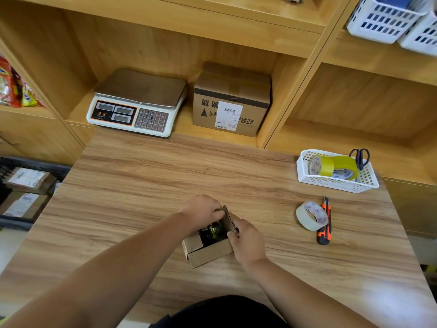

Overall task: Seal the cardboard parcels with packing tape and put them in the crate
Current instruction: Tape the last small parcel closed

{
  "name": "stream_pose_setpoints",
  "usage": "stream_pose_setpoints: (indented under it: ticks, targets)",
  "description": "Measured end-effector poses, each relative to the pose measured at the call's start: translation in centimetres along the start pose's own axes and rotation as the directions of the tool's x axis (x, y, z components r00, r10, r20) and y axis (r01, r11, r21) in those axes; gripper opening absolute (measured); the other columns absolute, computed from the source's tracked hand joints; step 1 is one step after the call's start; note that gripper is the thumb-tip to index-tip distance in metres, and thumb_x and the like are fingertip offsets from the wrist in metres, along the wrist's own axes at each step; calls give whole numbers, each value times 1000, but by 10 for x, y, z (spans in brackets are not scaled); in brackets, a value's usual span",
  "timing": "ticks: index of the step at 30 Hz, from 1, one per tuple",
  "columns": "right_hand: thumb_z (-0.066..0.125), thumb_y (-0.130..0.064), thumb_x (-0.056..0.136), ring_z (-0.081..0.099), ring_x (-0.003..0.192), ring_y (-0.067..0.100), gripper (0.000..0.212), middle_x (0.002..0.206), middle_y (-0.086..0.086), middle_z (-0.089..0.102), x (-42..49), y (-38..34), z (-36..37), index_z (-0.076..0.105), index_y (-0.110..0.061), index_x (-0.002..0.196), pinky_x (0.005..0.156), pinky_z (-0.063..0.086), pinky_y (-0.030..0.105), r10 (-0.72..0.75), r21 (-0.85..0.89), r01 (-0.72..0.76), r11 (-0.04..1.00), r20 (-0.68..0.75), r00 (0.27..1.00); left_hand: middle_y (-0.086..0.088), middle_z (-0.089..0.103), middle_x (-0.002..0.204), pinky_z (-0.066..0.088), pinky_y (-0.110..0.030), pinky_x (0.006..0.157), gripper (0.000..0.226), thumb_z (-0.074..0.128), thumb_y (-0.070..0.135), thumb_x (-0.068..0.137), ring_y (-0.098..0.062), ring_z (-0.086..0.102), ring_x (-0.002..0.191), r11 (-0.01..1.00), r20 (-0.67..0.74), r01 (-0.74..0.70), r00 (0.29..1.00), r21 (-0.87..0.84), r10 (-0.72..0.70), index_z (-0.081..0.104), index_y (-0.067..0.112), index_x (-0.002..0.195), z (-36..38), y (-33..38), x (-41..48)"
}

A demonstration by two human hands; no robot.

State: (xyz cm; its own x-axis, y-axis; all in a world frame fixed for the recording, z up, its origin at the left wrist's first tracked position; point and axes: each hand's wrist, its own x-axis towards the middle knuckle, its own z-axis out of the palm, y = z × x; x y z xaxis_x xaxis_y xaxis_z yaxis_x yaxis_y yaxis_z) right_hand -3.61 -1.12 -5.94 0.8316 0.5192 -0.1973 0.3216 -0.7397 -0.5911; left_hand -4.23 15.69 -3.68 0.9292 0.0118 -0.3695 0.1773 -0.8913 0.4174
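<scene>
Parcels on view: four. One small open cardboard parcel (208,247) low in the centre of the frame, on the wooden table (142,185); two labelled parcels (28,179) (23,204) in the dark crate (35,166) at the left edge; one larger printed box (231,100) with a white label on the shelf at upper centre.

Sits askew to the table's near edge, mouth up, dark and gold contents showing inside. Near wall running from lower left up to the right; one flap (230,220) standing upright along the right side, its edge slanting from upper left to lower right. Longer side impossible to tell, with both hands over the far end.

Hands: two. Left hand (201,209) with fingers curled down, gripping the flap's top corner. Right hand (246,240) pinching the flap's lower end between thumb and curled fingers.

Tape rolls: three. One clear roll (311,215) lying on the table at right; two yellow rolls (320,165) (346,168) leaning in a white basket (335,183) further up, beside one pair of scissors (360,157). One orange utility knife (325,221) just right of the clear roll, long axis near vertical in the frame, tip toward the basket.

One weighing scale (136,102) on the shelf left of the printed box. Two more white baskets (385,17) (423,36) at upper right.
</scene>
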Motion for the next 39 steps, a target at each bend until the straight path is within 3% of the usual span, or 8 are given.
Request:
stream_pose_setpoints:
  ticks: [4,8,12,16,20,24,32,39]
  targets:
    - [52,-10,92,54,96,13,57,103,-2,62,-1,9,2,42,-37,141,74,40,20,-91,-35,91,995,-6,996,3,47,60,34,-29,58,37,51,28,92,-14,47,64,984,16,20,1000,-179,-18,46,17,56,-2,-7,4]
    - [61,-5,85,57,99,17,55,107,-5,65,1,15,5,53,-25,136,74,38,16,-212,-160,197,967,-82,974,5,41,53,31,-28,55,43,52,24,90,-8,39,54,965,41,33,999,-261,-23,39,20,50,-2,-11,7]
    - [76,2,66,64,77,15,58,88,-7,69,3,17,11,67,-19,119,58,46,16,-303,-232,258,938,-187,934,1,68,88,46,-29,76,24,49,22,93,-12,59,82,929,73,38,997,-368,-12,70,14,85,-3,-16,7]
    - [72,-2,69,61,64,11,50,76,-9,65,2,15,11,68,-18,117,47,44,15,-327,-244,275,930,-211,921,5,61,121,37,-19,88,31,46,20,98,-9,52,109,929,119,43,993,-366,1,63,21,123,-9,-12,7]
    - [73,-5,74,60,68,12,52,83,-8,65,0,20,12,62,-18,123,49,45,17,-362,-259,315,913,-156,919,3,62,120,38,-19,84,28,50,18,97,-8,53,104,852,182,112,983,-511,-20,65,18,120,-8,-15,10]
    - [45,-26,87,59,74,9,44,94,-9,64,1,28,5,51,-24,131,55,46,16,-424,-355,371,858,-82,902,2,61,127,40,-19,87,27,51,19,97,-7,54,109,811,246,137,969,-568,8,65,22,120,-9,-17,11]
    - [88,-9,58,61,73,13,77,99,-1,65,-2,31,2,52,-17,126,57,50,21,-517,-422,452,786,-47,855,4,50,141,32,-34,110,28,48,30,99,-12,41,132,753,294,136,952,-644,79,61,31,124,0,-21,3]
    - [88,-10,54,60,76,16,85,100,-1,64,-2,28,2,47,-18,128,61,52,26,-476,-469,429,772,20,879,5,53,136,37,-26,91,30,41,33,102,-8,47,115,757,264,122,962,-642,69,61,28,124,2,-15,-6]
